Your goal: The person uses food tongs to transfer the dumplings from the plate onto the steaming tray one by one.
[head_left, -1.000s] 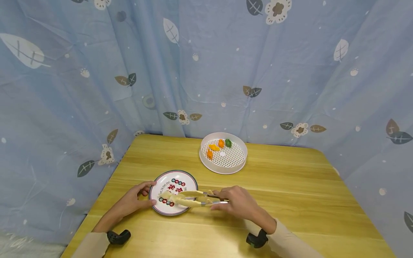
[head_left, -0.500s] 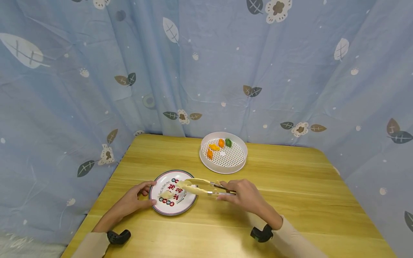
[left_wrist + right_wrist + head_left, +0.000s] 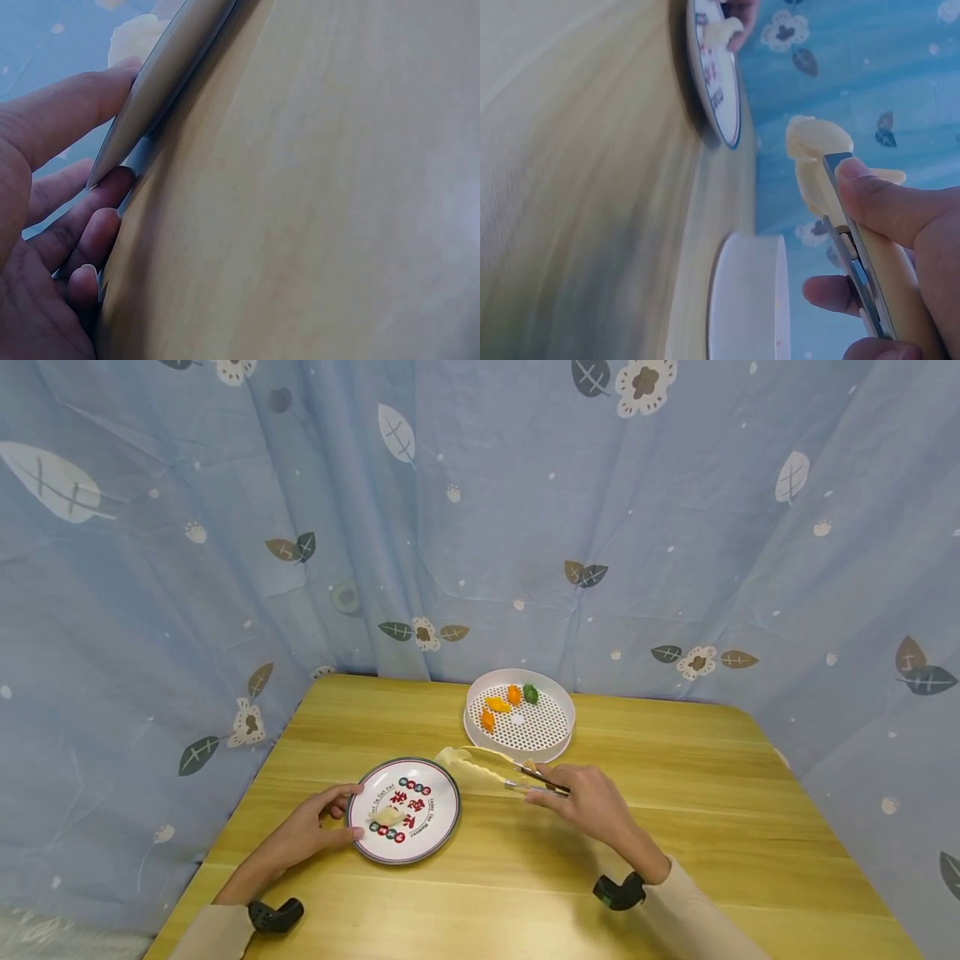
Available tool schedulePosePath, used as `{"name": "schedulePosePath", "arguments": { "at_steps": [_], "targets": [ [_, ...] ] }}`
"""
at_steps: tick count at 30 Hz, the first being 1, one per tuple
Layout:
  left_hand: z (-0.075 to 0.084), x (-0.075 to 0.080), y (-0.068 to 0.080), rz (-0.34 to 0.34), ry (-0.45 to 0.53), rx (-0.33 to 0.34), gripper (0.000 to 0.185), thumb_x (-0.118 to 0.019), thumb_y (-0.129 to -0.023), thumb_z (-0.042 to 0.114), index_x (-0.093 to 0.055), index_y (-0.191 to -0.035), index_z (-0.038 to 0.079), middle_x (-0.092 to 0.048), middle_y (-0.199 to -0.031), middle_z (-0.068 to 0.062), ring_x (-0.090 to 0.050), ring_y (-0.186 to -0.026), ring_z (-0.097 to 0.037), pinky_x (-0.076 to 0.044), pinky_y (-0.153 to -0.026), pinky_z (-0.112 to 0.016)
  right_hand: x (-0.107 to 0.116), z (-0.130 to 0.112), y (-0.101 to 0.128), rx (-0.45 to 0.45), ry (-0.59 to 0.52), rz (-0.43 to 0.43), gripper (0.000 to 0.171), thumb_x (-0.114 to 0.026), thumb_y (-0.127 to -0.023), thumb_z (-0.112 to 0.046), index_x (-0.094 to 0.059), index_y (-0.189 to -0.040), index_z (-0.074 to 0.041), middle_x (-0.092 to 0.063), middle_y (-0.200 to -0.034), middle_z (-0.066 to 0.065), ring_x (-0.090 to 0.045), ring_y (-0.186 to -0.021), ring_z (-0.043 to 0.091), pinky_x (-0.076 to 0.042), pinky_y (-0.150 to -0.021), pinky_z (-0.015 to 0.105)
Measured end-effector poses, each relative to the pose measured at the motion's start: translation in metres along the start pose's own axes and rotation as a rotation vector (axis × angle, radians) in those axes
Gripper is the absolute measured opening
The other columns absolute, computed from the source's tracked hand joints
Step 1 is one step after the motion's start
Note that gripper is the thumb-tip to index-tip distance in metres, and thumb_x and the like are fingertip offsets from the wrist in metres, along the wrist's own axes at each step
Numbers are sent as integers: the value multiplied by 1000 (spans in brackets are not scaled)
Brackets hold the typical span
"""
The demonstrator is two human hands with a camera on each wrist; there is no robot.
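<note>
My left hand [image 3: 311, 820] holds the near-left rim of a white plate [image 3: 435, 822] with red and blue print. In the left wrist view its thumb lies over the plate's edge [image 3: 161, 82], and the fingers curl below. One pale dumpling [image 3: 387, 816] lies on the plate near that thumb. My right hand [image 3: 592, 802] grips metal tongs [image 3: 517, 786] with cream-coloured ends. Between the tong tips is another pale dumpling [image 3: 448, 755], raised just beyond the plate's far-right rim. The right wrist view shows this dumpling [image 3: 817, 137] partly hidden behind the tongs [image 3: 855, 259].
A round white steamer tray [image 3: 558, 739] with a perforated floor stands at the back of the wooden table [image 3: 675, 793]. Inside are orange pieces [image 3: 488, 720], a yellow piece [image 3: 497, 703] and a green piece [image 3: 531, 693]. A blue patterned curtain [image 3: 480, 527] hangs behind.
The tongs have lifted one pale dumpling off the plate and carried it away and to the right, toward the tray. My left hand and the plate have stayed in place.
</note>
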State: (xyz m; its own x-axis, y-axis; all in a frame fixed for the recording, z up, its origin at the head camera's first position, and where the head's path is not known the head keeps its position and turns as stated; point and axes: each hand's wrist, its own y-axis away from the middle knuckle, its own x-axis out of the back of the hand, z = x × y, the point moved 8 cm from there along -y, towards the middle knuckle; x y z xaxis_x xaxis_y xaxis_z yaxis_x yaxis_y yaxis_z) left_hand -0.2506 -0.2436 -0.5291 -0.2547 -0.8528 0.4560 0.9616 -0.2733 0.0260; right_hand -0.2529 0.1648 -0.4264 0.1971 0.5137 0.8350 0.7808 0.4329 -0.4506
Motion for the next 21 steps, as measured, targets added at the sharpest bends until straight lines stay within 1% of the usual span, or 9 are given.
{"name": "schedulePosePath", "arguments": {
  "at_steps": [2, 4, 6, 8, 12, 14, 17, 19, 21],
  "targets": [
    [0, 0, 0, 0, 11, 0, 70, -86, -86, 25, -54, -146, 9, -56, -116, -12, -47, -103, -27, -40, -83, -34, 3, 5, 0, -8, 8, 15, 56, -81, -84, -50, -75, -127, -16, -77, -90, -5, -46, -60, 2, -37, -53, 23],
    [0, 0, 0, -5, 11, 4, 70, -86, -86, 26, -53, -146, 9, -56, -117, -11, -46, -104, -27, -40, -84, -34, 6, 10, 0, -15, 18, 31, 55, -81, -84, -49, -74, -128, -16, -78, -104, 1, -50, -62, 3, -40, -55, 24],
    [0, 0, -1, -4, 10, 10, 70, -86, -87, 27, -54, -146, 10, -56, -117, -11, -46, -104, -27, -40, -84, -34, 8, 15, 0, -24, 21, 43, 53, -81, -86, -47, -74, -128, -16, -77, -109, 4, -52, -62, 3, -42, -55, 25],
    [-1, 0, -1, -7, -2, 18, 69, -85, -87, 28, -54, -146, 10, -55, -117, -11, -46, -104, -27, -40, -85, -34, 10, 21, 0, -36, 23, 52, 52, -81, -86, -46, -75, -128, -16, -77, -109, 5, -49, -59, 3, -40, -54, 25],
    [-4, -1, -1, -3, -13, 43, 68, -86, -87, 29, -54, -145, 13, -55, -117, -10, -46, -104, -27, -40, -86, -32, 12, 34, 1, -61, 25, 59, 50, -80, -88, -45, -75, -128, -15, -78, -100, 4, -37, -53, 2, -34, -49, 25],
    [-4, 0, -1, 0, -18, 48, 68, -86, -87, 29, -54, -145, 13, -55, -117, -10, -46, -104, -26, -39, -86, -31, 13, 40, 1, -76, 26, 56, 51, -79, -88, -46, -74, -128, -14, -76, -85, 0, -33, -52, 2, -32, -48, 25],
    [-4, 0, -1, 1, -23, 39, 68, -85, -87, 29, -54, -145, 12, -55, -116, -10, -46, -104, -27, -40, -85, -31, 14, 48, 1, -108, 21, 51, 52, -78, -89, -48, -75, -128, -14, -67, -72, -8, -32, -51, 3, -31, -48, 25],
    [-3, 0, -1, 2, -17, 27, 69, -86, -87, 29, -55, -145, 11, -56, -116, -10, -46, -103, -27, -40, -85, -31, 15, 54, 2, -138, 18, 42, 54, -78, -89, -50, -74, -128, -14, -55, -61, -12, -31, -51, 4, -30, -47, 26],
    [-3, 0, -1, 1, -11, 17, 69, -86, -86, 28, -55, -145, 11, -56, -115, -10, -47, -102, -26, -40, -84, -31, 16, 60, 2, -170, 23, 38, 55, -77, -88, -52, -75, -127, -14, -51, -60, -14, -33, -51, 5, -30, -47, 26]
  ]
}}
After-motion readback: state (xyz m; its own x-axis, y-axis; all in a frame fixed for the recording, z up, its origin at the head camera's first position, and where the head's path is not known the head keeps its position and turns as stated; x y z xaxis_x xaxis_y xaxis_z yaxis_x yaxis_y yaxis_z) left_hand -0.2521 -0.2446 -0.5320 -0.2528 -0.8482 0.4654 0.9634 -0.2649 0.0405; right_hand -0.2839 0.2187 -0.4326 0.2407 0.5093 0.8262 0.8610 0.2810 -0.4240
